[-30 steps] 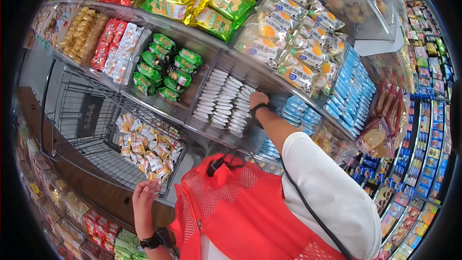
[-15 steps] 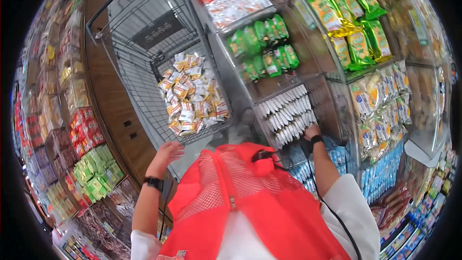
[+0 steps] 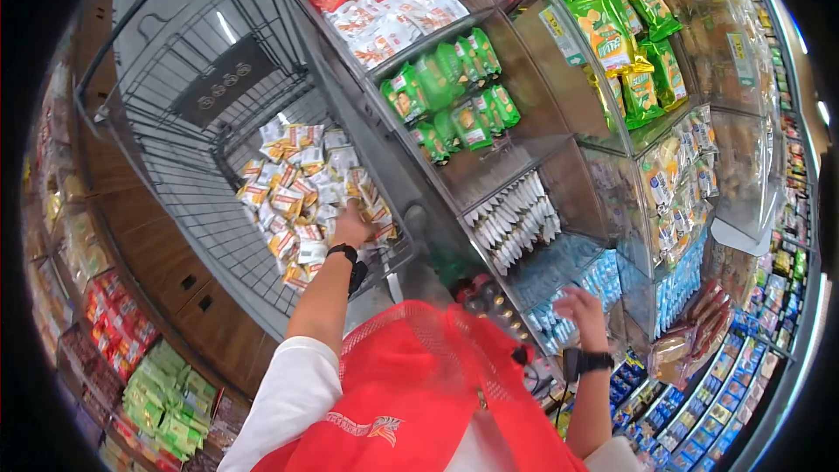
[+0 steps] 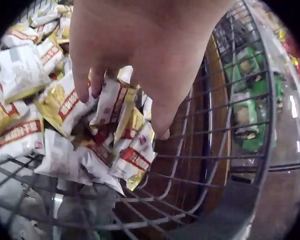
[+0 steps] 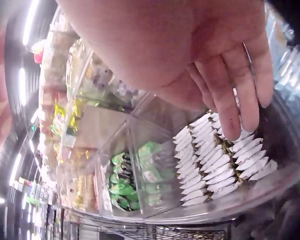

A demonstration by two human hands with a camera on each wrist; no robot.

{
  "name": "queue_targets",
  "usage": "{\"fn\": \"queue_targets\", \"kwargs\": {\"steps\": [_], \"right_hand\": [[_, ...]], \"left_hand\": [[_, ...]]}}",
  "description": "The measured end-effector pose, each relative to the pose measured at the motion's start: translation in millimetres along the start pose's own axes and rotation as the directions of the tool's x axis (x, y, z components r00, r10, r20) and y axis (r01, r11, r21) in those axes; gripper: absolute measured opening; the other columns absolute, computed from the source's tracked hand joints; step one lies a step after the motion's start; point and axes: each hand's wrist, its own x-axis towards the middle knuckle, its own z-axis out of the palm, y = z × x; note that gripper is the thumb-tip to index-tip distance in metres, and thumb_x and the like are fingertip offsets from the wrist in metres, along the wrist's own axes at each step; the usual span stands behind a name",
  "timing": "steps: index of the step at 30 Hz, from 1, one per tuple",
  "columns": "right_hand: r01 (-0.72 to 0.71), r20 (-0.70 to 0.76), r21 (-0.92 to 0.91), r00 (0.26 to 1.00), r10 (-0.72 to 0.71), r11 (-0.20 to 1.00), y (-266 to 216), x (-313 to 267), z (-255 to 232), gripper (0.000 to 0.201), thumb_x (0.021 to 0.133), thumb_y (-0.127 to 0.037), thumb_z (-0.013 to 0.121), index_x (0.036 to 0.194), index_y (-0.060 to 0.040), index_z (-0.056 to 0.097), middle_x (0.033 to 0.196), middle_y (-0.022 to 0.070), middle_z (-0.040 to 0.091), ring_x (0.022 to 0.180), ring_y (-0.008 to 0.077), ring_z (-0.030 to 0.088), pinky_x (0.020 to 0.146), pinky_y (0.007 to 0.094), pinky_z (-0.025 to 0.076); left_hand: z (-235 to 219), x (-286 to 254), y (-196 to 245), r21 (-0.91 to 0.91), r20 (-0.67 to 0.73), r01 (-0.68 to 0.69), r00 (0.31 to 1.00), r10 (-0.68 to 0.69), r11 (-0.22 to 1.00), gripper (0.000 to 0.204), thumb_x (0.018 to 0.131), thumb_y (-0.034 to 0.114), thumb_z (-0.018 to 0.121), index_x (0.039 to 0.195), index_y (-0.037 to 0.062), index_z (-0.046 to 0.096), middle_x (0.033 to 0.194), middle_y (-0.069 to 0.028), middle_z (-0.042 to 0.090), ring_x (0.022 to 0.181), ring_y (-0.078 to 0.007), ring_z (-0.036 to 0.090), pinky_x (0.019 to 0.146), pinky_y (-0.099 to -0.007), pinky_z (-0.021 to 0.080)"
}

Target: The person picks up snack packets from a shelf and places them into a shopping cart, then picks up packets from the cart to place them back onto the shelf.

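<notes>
My left hand (image 3: 353,227) reaches down into the heap of white, gold and red snack packets (image 3: 293,201) in the shopping cart (image 3: 162,179). In the left wrist view its fingers point down among the packets, with the thumb (image 4: 162,120) spread apart from them and several packets between. My right hand (image 3: 584,310) is raised over the bin of blue packets (image 3: 599,275), its fingers loosely bent and nothing in them. White slim packets (image 3: 516,223) stand in rows in the neighbouring bin; in the right wrist view the right fingers (image 5: 225,95) overlap them.
Green snack packs (image 3: 450,92) fill the bin beyond the white rows, with red and white packets (image 3: 384,0) further up. Clear dividers (image 3: 642,210) separate the raised bins at right. A shelf with green packets (image 3: 170,402) runs along the left.
My right hand has drawn back from the white packet rows. The left hand has moved from beside the cart into its packets. The view has turned from the bins toward the cart.
</notes>
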Motion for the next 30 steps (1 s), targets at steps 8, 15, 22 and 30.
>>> {"fn": "queue_targets", "kwargs": {"steps": [8,15,22,30], "right_hand": [[-0.123,-0.149,0.267,0.975,0.167,0.956,26.0,-80.8,9.9,0.029,0.102,-0.012,0.052,0.123,0.0057,0.06,0.096,0.0145,0.072,0.085,0.0208,0.071,0.077,0.0305,0.058],[-0.05,-0.064,0.295,0.995,0.072,0.954,20.0,-63.9,14.3,0.028,0.102,-0.015,0.053,0.123,0.0036,0.06,0.099,0.0145,0.072,0.087,0.0202,0.071,0.077,0.03,0.058],[0.231,0.05,0.074,0.971,-0.235,0.97,-49.3,-19.2,28.4,0.03,0.101,-0.018,0.055,0.124,0.0018,0.061,0.1,0.0139,0.072,0.087,0.0195,0.071,0.08,0.0305,0.057],[0.683,0.69,0.183,0.424,-0.587,0.708,-228.5,-29.1,154.7,0.035,0.101,-0.017,0.057,0.132,0.0003,0.054,0.115,0.0101,0.067,0.107,0.0171,0.064,0.094,0.0318,0.051]], "left_hand": [[41.8,-0.9,21.1,-0.016,-0.059,0.161,0.985,-0.161,0.987,0.073,0.064,0.014,0.091,0.125,0.01,0.052,0.128,-0.0287,0.047,0.104,-0.0447,0.063,0.088,-0.0489,0.055],[8.2,-24.2,-38.9,-0.189,-0.136,-0.084,0.989,0.059,0.978,0.067,0.068,0.029,0.087,0.12,-0.0018,0.06,0.094,-0.0201,0.071,0.089,-0.0349,0.068,0.078,-0.0441,0.054],[-122.6,-135.9,-14.6,-0.605,-0.155,-0.118,0.987,0.029,0.787,0.062,0.077,0.021,0.087,0.125,-0.0014,0.056,0.097,-0.0066,0.068,0.08,-0.011,0.064,0.069,-0.0279,0.051],[-207.3,-290.4,109.6,-0.845,-0.211,-0.285,0.955,0.209,0.451,0.062,0.079,0.015,0.083,0.13,0.0035,0.05,0.114,-0.0049,0.065,0.103,-0.0133,0.064,0.089,-0.0288,0.052]]}}
